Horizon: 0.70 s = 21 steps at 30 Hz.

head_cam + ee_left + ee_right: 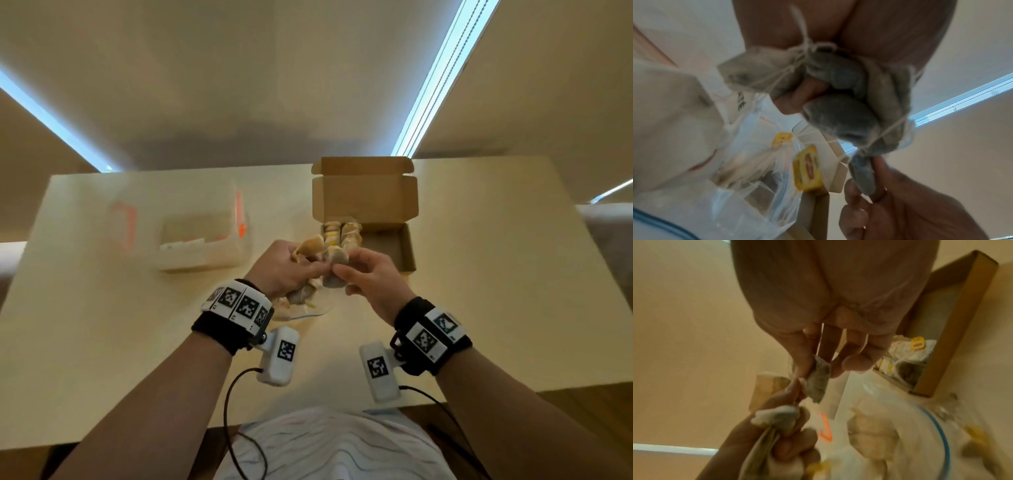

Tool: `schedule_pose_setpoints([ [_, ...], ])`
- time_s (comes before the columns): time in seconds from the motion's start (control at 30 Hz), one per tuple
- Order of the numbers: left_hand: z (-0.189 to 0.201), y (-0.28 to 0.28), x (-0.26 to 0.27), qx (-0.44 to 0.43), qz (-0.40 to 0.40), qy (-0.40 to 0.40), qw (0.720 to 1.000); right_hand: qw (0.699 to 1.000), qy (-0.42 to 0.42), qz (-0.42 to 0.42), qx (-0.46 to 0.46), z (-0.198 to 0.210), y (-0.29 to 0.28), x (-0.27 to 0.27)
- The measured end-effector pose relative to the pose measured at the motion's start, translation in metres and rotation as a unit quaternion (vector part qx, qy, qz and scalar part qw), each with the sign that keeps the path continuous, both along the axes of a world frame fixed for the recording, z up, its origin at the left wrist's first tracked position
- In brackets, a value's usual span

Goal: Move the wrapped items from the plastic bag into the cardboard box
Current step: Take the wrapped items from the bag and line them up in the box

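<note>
Above the surface (102,342), just before the open cardboard box (366,198): left hand (281,270) clutching bunched wrapped items (838,113), right hand (370,281) pinching one (strings tangled); plastic bag (756,194) beneath.

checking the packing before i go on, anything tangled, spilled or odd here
Yes: the grey tea bags bunched in the left hand are tangled by their white strings, and the right hand pinches one bag's end. Nothing looks spilled; the brown cardboard box sits open.
</note>
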<state>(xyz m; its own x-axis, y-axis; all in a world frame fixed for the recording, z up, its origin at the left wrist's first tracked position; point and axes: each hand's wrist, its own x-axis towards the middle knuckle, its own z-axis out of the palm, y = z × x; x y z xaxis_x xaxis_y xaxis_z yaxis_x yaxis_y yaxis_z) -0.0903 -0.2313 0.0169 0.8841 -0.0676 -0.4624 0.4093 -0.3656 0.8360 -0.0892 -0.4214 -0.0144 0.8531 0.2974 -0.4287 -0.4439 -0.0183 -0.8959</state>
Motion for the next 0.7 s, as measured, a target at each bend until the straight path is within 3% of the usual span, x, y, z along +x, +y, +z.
schedule_pose_setpoints([
  [0.17, -0.007, -0.001, 0.007, -0.037, 0.129, 0.052, 0.990, 0.970, -0.029, -0.045, -0.236, -0.032, -0.041, 0.058],
  [0.23, -0.008, 0.002, 0.006, -0.095, 0.175, 0.092, 0.976, 0.954, 0.001, -0.002, -0.301, -0.048, -0.053, 0.081],
  [0.33, -0.009, 0.006, 0.002, -0.145, 0.213, 0.115, 0.959, 0.941, 0.063, 0.094, -0.319, -0.071, -0.051, 0.098],
  [0.47, -0.012, 0.010, -0.003, -0.182, 0.232, 0.122, 0.948, 0.922, 0.087, 0.161, -0.340, -0.094, -0.036, 0.108],
  [0.63, -0.010, 0.014, -0.005, -0.186, 0.238, 0.116, 0.946, 0.874, 0.057, 0.171, -0.451, -0.110, -0.027, 0.116],
  [0.7, -0.011, 0.016, -0.005, -0.181, 0.238, 0.115, 0.947, 0.870, 0.051, 0.152, -0.467, -0.110, -0.025, 0.118],
])
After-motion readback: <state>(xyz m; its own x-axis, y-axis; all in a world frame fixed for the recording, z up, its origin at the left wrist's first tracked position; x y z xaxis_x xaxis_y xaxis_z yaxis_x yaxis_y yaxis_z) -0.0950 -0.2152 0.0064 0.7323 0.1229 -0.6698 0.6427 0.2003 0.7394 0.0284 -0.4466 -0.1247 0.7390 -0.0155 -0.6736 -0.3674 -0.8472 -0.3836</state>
